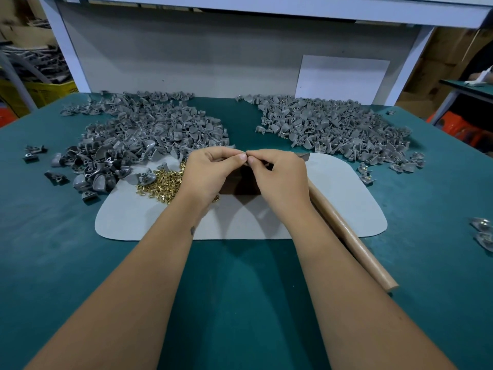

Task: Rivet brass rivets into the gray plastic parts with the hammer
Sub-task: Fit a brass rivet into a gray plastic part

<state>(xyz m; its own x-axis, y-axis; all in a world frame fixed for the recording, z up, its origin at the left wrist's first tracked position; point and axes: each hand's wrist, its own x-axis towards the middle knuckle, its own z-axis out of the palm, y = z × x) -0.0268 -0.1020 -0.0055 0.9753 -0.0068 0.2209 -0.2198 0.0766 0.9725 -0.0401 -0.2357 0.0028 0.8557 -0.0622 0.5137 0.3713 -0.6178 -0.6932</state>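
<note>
My left hand [210, 172] and my right hand [277, 174] meet fingertip to fingertip above a dark block [240, 186] on the pale grey mat [333, 198]. Both have curled fingers pinching something small between them, hidden by the fingers. A heap of brass rivets [162, 182] lies on the mat just left of my left hand. The hammer lies to the right of my right hand, its wooden handle [354, 241] pointing toward me and its head mostly hidden behind that hand.
Two large heaps of gray plastic parts sit on the green table, one at back left [144, 134] and one at back right [333, 126]. Stray parts lie at the far left [33, 152] and right edge [482, 233]. A white board [341, 78] leans on the back wall.
</note>
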